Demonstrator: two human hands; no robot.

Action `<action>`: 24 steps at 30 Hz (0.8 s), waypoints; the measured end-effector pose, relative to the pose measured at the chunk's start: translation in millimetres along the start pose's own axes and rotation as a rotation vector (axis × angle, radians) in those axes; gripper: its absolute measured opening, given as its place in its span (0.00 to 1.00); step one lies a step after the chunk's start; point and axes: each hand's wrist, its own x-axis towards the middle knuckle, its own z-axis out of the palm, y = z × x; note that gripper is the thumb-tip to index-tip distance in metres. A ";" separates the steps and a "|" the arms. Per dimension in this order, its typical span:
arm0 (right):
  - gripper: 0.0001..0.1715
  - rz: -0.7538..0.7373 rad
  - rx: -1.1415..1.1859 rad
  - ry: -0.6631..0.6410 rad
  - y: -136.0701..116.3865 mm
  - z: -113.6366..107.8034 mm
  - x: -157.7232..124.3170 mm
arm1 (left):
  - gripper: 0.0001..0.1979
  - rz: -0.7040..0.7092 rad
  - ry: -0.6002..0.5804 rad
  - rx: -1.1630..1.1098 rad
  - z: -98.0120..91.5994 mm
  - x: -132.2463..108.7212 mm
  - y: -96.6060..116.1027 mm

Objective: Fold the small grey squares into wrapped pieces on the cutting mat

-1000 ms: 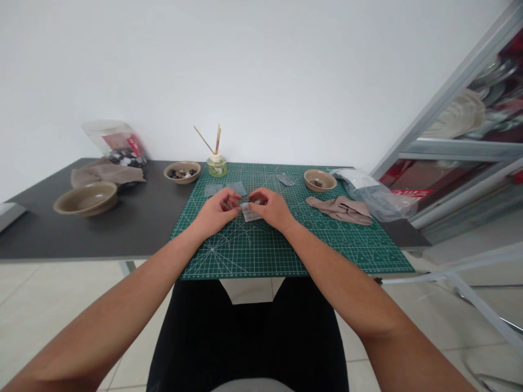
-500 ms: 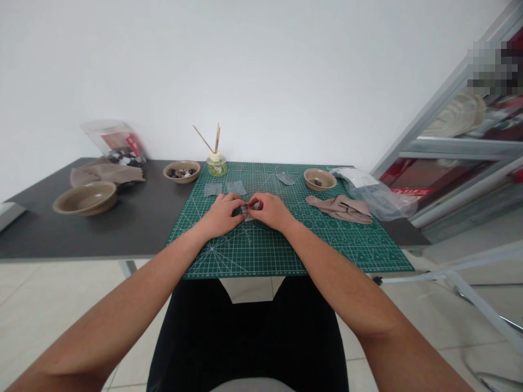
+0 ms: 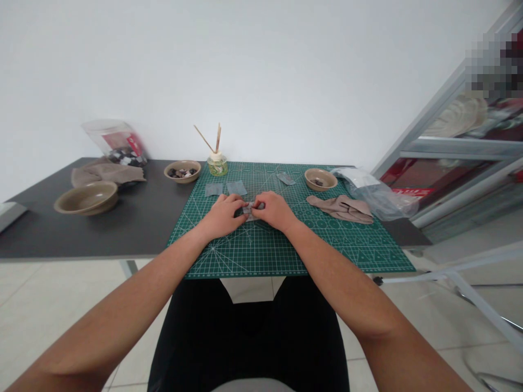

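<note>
Over the middle of the green cutting mat [image 3: 261, 253], both my hands pinch one small translucent plastic bag [image 3: 249, 211]. My left hand [image 3: 225, 215] grips its left side between thumb and fingers. At its right side, my right hand [image 3: 274, 210] has thumb and forefinger pressed together on the plastic. Whether anything lies inside the bag I cannot make out. Just beyond my left hand, two similar small bags [image 3: 236, 188] lie flat side by side. Farther back to the right is another small bag [image 3: 286, 178], with something dark in it.
Right of my hands are a tan bowl [image 3: 321, 186] holding a few dark stones, a brown cloth [image 3: 343, 209] and a large clear plastic bag [image 3: 379, 196]. A reed diffuser [image 3: 217, 164], a bowl of stones [image 3: 182, 178], another bowl [image 3: 86, 207] and a clear container [image 3: 110, 136] stand leftward.
My fingertips have drawn slightly apart, so more of the small bag shows between them. My right thumb and forefinger have closed together. The things around have stayed in place.
</note>
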 end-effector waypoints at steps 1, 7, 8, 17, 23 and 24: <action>0.04 0.001 0.001 -0.006 0.2 -0.2 0.2 | 0.20 -0.005 0.002 0.004 0.2 -0.1 0.5; 0.04 -0.013 0.047 -0.054 0.6 -3.8 0.8 | 0.21 -0.034 -0.003 0.014 -0.4 0.0 2.5; 0.05 -0.018 0.056 -0.060 0.8 -4.2 0.8 | 0.21 -0.034 -0.002 0.011 -0.7 0.0 2.6; 0.04 0.036 0.008 -0.033 2.6 -6.6 0.6 | 0.22 -0.013 -0.009 0.015 -1.3 -0.1 2.0; 0.05 0.009 0.007 -0.064 -0.5 -6.6 1.4 | 0.24 -0.025 -0.013 0.018 -1.0 0.4 1.7; 0.05 0.003 0.014 -0.068 -0.9 -6.7 1.5 | 0.24 -0.030 -0.011 0.012 -1.2 0.3 2.0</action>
